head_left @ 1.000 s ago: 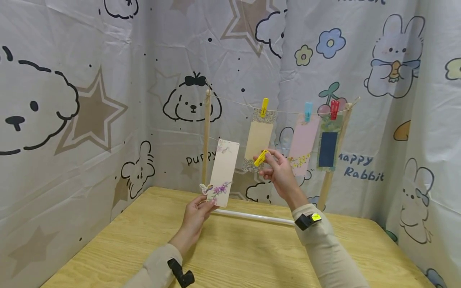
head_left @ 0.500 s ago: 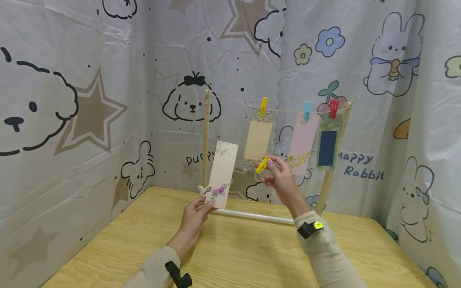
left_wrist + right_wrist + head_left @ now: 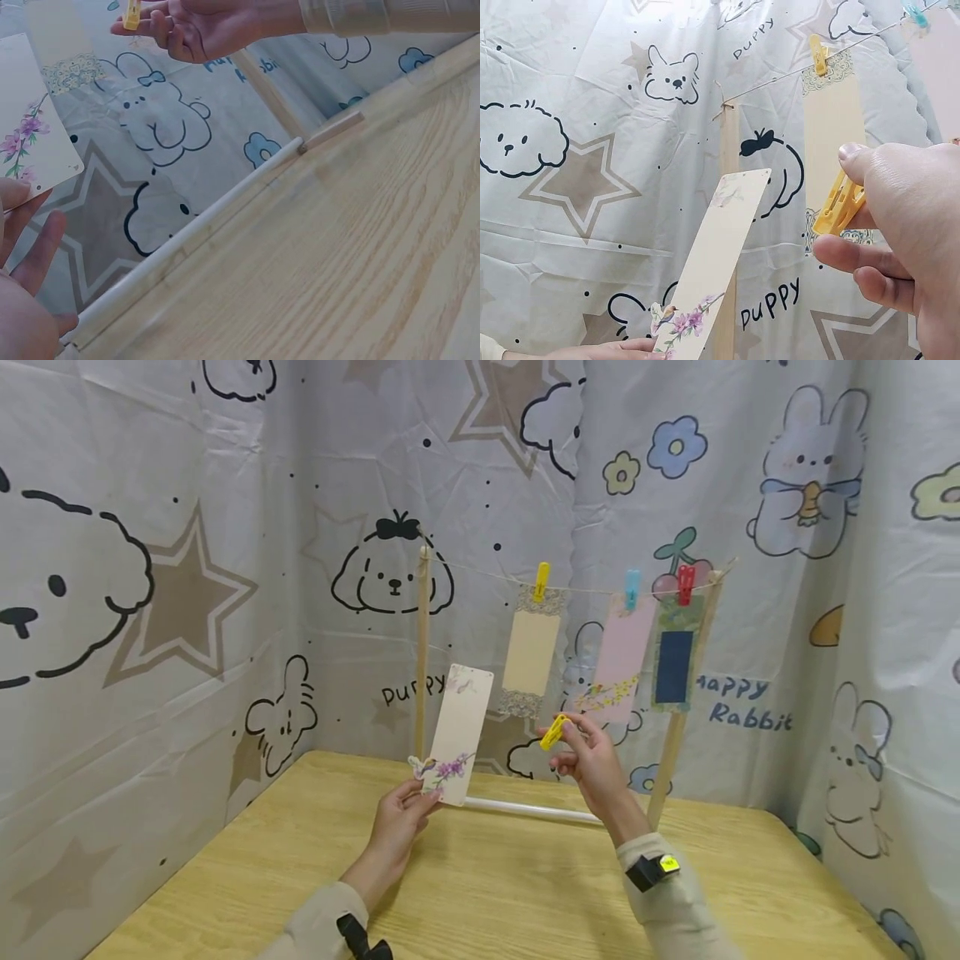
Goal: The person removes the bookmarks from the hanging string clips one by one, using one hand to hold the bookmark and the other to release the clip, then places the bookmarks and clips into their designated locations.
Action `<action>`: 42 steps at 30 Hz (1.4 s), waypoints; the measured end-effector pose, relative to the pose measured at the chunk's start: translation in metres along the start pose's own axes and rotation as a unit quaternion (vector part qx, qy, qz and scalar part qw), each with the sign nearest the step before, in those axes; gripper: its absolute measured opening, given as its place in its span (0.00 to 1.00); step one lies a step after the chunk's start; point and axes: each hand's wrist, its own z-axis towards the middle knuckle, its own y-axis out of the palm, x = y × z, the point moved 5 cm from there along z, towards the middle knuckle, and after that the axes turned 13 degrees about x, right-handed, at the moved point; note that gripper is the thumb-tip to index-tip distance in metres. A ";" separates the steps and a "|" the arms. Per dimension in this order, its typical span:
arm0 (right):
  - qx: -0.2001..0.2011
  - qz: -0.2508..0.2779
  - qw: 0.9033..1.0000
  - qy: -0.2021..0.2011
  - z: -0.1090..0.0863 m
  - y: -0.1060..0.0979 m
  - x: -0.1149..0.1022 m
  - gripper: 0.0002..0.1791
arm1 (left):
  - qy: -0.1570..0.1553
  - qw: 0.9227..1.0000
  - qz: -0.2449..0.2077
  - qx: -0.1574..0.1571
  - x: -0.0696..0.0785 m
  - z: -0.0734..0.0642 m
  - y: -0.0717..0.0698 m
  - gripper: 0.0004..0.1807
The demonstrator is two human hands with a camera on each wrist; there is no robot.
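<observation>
Black lettering on the white printed fabric backdrop [image 3: 487, 435] reads "puppy", and blue-grey lettering farther right reads "Happy Rabbit" (the head view partly hides its first letter). The tall cream rectangular card [image 3: 459, 718] carries purple blossoms, a small bird at its left edge and a fainter print on top. It tilts above the wooden table [image 3: 487, 885], its lower end pinched between the left hand's [image 3: 396, 822] thumb and fingers. The right hand [image 3: 597, 768] pinches a yellow plastic clothespin [image 3: 553, 732], its lower fingers loosely curled.
</observation>
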 end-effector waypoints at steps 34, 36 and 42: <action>0.020 0.024 0.999 -0.011 -0.018 -0.029 0.011 0.20 | -0.014 1.000 0.007 0.017 -0.020 -0.024 -0.014 0.18; 0.021 0.027 0.999 -0.017 -0.018 -0.031 0.010 0.19 | -0.016 1.000 0.009 0.019 -0.019 -0.025 -0.016 0.18; 0.026 0.029 0.999 -0.019 -0.020 -0.033 0.010 0.19 | -0.015 1.000 0.012 0.019 -0.019 -0.026 -0.020 0.18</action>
